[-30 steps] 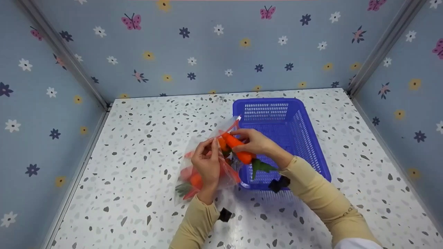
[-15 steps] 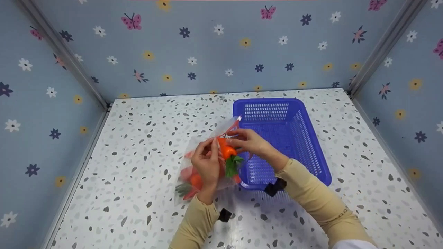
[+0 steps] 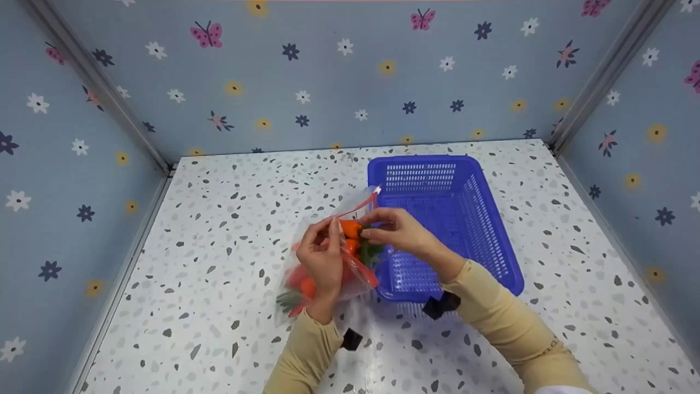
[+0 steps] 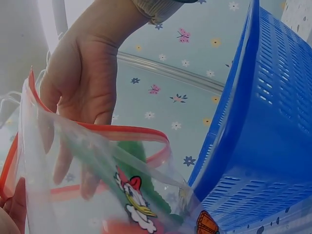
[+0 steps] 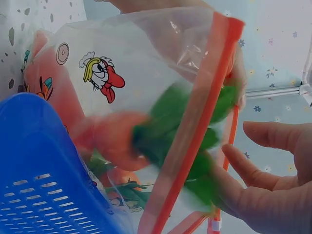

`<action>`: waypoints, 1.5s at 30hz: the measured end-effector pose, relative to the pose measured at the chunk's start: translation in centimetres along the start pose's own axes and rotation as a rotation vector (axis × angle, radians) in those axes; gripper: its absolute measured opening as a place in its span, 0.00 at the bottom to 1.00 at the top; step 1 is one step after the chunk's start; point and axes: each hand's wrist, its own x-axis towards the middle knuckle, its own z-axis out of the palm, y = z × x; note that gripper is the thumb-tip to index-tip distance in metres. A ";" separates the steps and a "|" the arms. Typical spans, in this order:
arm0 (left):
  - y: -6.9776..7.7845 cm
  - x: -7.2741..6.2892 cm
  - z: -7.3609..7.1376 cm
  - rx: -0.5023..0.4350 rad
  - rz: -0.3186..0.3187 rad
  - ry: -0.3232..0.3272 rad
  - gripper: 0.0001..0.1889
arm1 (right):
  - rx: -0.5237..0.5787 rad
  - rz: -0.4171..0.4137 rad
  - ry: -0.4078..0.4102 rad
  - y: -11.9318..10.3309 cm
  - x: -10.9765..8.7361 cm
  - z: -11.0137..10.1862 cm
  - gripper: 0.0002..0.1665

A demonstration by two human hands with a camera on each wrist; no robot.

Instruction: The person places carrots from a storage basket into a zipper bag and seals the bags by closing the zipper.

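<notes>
A clear plastic zip bag [image 3: 358, 276] with red zip edges leans against the basket, its mouth spread apart. My left hand [image 3: 324, 260] pinches the mouth's near edge between thumb and fingers. Several orange carrots with green tops are inside; the uppermost carrot [image 3: 350, 229] lies just within the mouth. My right hand [image 3: 402, 232] is at the opening, fingers extended and loose. In the right wrist view its fingertips are right at the green leaves [image 5: 200, 170]. The left wrist view shows the right hand's fingers [image 4: 87, 180] behind the clear plastic; most of the left hand is cut off there.
A blue plastic basket [image 3: 496, 230] with slotted walls stands immediately right of the bag, below the right forearm. The speckled white tabletop [image 3: 219, 219] extends to the left and front. Flower-patterned panels [image 3: 328, 71] enclose the back and sides.
The right hand has lowered a carrot from above the bag into its mouth and loosened its fingers. The left hand keeps its pinch on the bag, shifted slightly left.
</notes>
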 end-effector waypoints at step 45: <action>3.7 6.1 -1.9 0.372 0.033 -0.261 0.06 | -0.221 -0.336 0.248 1.6 2.8 -4.3 0.23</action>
